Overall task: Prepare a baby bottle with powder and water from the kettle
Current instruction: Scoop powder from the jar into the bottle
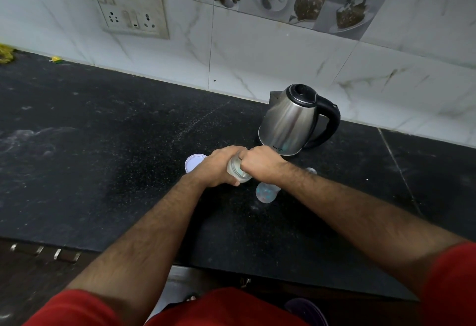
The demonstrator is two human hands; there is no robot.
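Observation:
A clear baby bottle (238,171) stands on the black counter (103,158) just in front of the kettle. My left hand (219,166) wraps round its body from the left. Fingers curled, my right hand (260,164) closes over the bottle's top end and hides what is there. The steel kettle (288,124), with a black lid and handle, stands lid shut behind my hands, handle to the right. A round white lid (194,162) lies flat beside my left hand. A clear domed cap (268,193) lies on the counter under my right wrist.
A small clear piece (311,170) lies just behind my right forearm. The tiled wall (257,55) rises behind the kettle, with a socket panel (128,8) at upper left. The counter's front edge (128,253) runs below my forearms.

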